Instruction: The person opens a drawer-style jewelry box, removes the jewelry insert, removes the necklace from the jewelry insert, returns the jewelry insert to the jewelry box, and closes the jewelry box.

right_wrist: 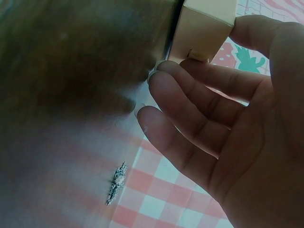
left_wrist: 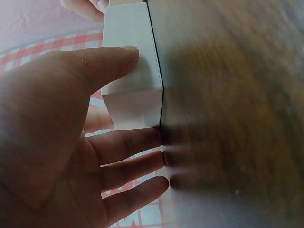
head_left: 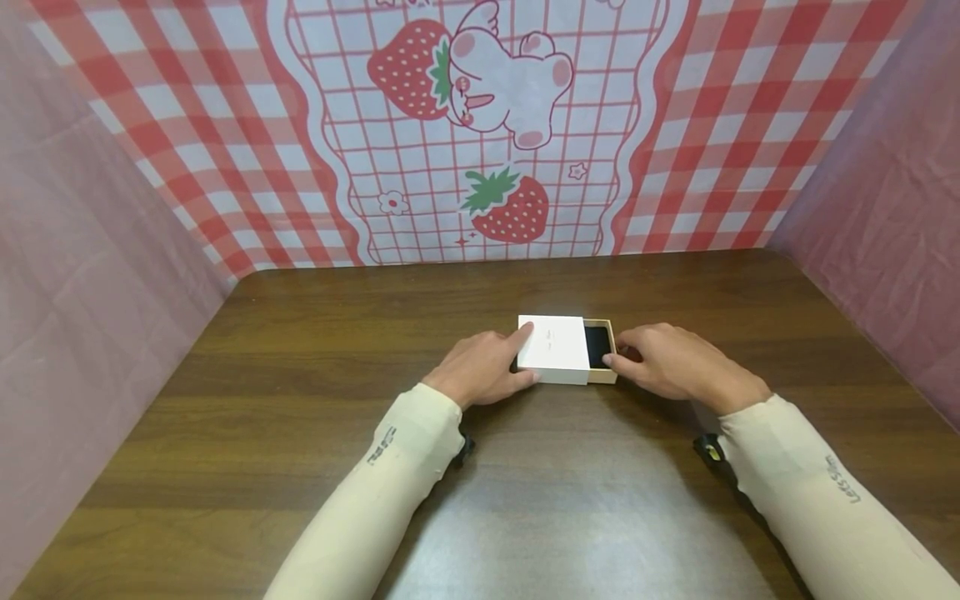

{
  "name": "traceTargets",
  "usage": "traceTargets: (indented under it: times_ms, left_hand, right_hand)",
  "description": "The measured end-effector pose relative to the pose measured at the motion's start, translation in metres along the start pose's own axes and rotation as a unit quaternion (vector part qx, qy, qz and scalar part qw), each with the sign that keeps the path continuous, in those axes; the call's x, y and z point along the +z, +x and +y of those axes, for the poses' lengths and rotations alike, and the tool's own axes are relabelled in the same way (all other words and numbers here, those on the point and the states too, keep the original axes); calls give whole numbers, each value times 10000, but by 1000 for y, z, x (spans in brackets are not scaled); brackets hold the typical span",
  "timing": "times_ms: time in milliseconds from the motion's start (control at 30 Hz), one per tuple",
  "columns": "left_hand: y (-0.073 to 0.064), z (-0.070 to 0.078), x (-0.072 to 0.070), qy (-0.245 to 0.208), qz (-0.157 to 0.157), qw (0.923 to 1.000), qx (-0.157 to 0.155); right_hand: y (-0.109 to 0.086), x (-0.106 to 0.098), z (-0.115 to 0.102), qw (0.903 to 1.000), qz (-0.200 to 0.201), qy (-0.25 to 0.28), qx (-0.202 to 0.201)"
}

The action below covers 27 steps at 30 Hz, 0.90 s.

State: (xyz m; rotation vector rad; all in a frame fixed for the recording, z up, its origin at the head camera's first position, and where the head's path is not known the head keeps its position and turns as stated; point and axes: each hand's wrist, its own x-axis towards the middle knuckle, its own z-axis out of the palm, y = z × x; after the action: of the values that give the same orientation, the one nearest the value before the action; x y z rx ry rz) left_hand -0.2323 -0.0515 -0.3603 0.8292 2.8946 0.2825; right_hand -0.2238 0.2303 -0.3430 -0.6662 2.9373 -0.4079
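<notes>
A small white box sleeve [head_left: 553, 346] with faint print on top lies on the table. Its kraft-coloured inner tray [head_left: 602, 376] sticks out at the right and shows a black lining [head_left: 597, 345]. My left hand [head_left: 483, 367] holds the sleeve's left end, thumb on the near side [left_wrist: 130, 71] and index finger over the top; the other fingers reach down to the table. At the tray's outer end, my right hand [head_left: 670, 360] pinches the tray between thumb and index finger. Below that hand, in the right wrist view, lies a silvery ornament [right_wrist: 117, 183], hidden in the head view.
The brown wooden table [head_left: 300, 350] runs back to a red-and-white checked cloth [head_left: 750, 117] with strawberry and rabbit prints. Pink cloth [head_left: 97, 292] hangs along both sides. Dark wrist straps [head_left: 708, 450] show beneath the cream sleeves.
</notes>
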Motion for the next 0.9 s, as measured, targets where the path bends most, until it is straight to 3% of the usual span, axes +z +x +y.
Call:
traceTargets:
  times_ms: [600, 900]
  left_hand:
    - [1, 1, 0, -29, -24, 10000, -31]
    - [1, -2, 1, 67, 117, 9998, 116]
  right_hand:
    - [-1, 0, 0, 10000, -3, 19, 28]
    - [1, 1, -1, 10000, 48, -9, -80]
